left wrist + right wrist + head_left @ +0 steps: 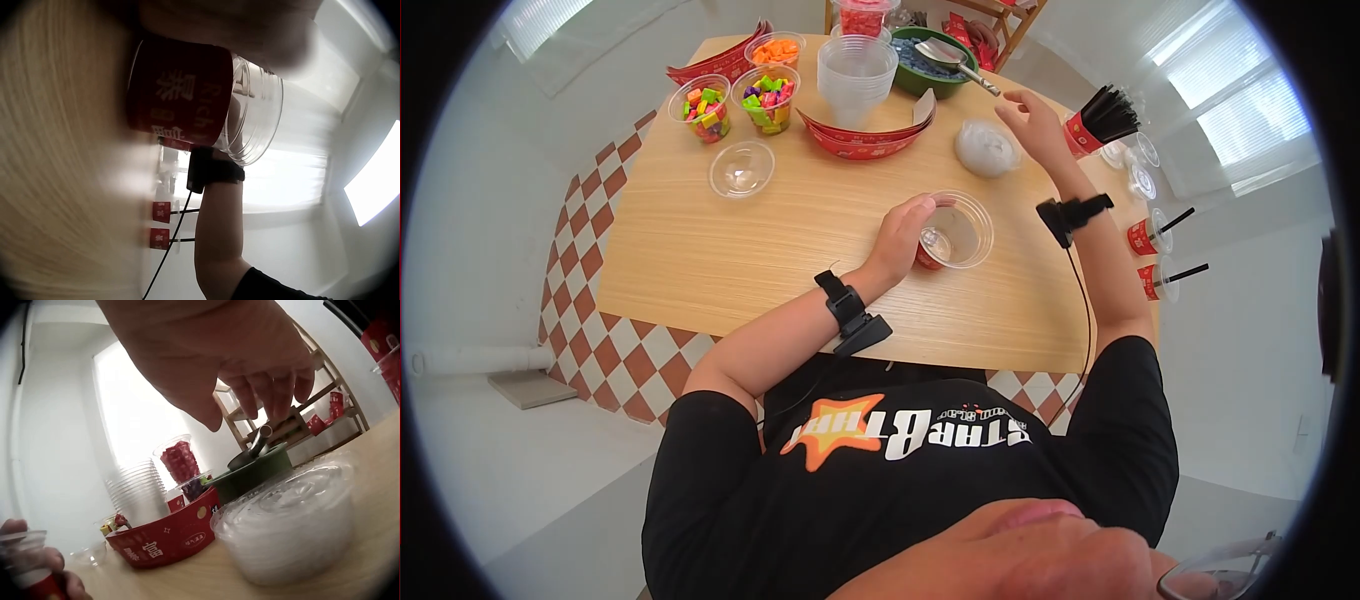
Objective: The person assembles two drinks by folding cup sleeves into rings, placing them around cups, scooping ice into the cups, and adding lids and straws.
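Note:
My left hand [900, 238] grips a clear plastic cup [972, 232] with a red printed sleeve, from its left side. The cup stands on the table, and its bottom looks bare inside. In the left wrist view the red sleeve [181, 94] faces the camera under the blurred hand. My right hand [1037, 125] is raised near the handle end of a metal scoop [945, 55], fingers extended and holding nothing. That scoop lies in a green bowl [908, 82] of dark bluish bits. Below the right hand sits a plastic-wrapped stack of clear lids [287, 525].
A red paper strip [860, 146] curves before stacked clear cups [858, 65]. At back left are cups of colourful pieces [767, 98] and a clear lid [742, 169]. Black straws [1108, 115] and two cups with straws [1145, 238] line the right edge.

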Available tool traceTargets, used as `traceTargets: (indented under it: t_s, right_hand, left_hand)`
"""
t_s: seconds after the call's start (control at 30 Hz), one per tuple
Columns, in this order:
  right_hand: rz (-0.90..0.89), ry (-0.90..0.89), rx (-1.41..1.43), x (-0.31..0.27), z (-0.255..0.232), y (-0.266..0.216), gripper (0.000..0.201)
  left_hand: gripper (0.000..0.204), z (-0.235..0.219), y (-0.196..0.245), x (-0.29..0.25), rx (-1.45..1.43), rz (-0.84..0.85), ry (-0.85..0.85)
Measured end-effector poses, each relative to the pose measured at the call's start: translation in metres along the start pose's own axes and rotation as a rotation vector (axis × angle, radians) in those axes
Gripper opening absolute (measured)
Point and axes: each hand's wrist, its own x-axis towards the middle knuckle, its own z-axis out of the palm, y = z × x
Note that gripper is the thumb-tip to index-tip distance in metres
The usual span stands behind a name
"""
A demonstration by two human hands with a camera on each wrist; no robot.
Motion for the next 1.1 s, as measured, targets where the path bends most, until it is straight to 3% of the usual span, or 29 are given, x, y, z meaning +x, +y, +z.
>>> traceTargets:
  t_s: [0.03, 0.1, 0.23, 0.3, 0.43, 0.53, 0.63, 0.7, 0.73, 0.77, 0.83, 0.97, 1.1]
  right_hand:
    - [-0.004, -0.01, -0.003, -0.012, -0.009, -0.005, 0.03]
    - [-0.207, -0.149, -0.2, -0.035, -0.023, -0.015, 0.029]
    - [-0.217, -0.204, -0.296, -0.066, -0.028, -0.031, 0.027]
    - [-0.122, -0.27, -0.386, -0.072, -0.026, -0.03, 0.023]
    - [-0.122, -0.261, -0.392, -0.074, -0.02, -0.017, 0.02]
    - [-0.222, -0.202, -0.394, -0.071, -0.022, -0.017, 0.016]
    - [-0.332, -0.077, -0.302, -0.069, -0.044, -0.045, 0.014]
    - [-0.077, -0.02, -0.021, -0.073, -0.06, -0.072, 0.012]
    - [0.07, -0.018, 0.252, -0.077, -0.065, -0.08, 0.017]
    - [0.076, -0.027, 0.255, -0.081, -0.067, -0.084, 0.017]
    - [0.122, -0.127, 0.656, -0.089, -0.07, -0.089, 0.025]
    - [0.278, -0.376, 0.613, -0.112, -0.054, -0.094, 0.028]
    - [0.272, -0.344, 0.513, -0.126, -0.032, -0.094, 0.028]
  left_hand:
    - [0.045, 0.0, 0.0, 0.0, -0.008, 0.001, 0.008]
    - [0.045, 0.002, 0.002, -0.001, 0.026, 0.001, 0.005]
    - [0.044, 0.003, 0.004, 0.0, 0.043, 0.014, 0.007]
    - [0.044, 0.003, 0.004, -0.001, 0.015, -0.009, 0.0]
    - [0.044, 0.003, 0.004, -0.001, 0.0, -0.018, 0.005]
    - [0.044, 0.003, 0.005, -0.001, -0.009, -0.003, -0.001]
    - [0.045, 0.003, 0.006, -0.002, 0.007, -0.002, -0.011]
    - [0.048, 0.004, 0.005, -0.001, 0.005, -0.011, -0.007]
    - [0.048, 0.003, 0.004, 0.0, 0.002, -0.019, -0.002]
    - [0.05, 0.003, 0.003, 0.001, 0.012, -0.009, -0.006]
    - [0.052, 0.003, 0.002, 0.0, 0.021, -0.008, -0.004]
    - [0.058, 0.009, 0.008, -0.002, -0.078, -0.068, -0.002]
    - [0.054, 0.007, 0.009, -0.004, -0.105, -0.115, -0.038]
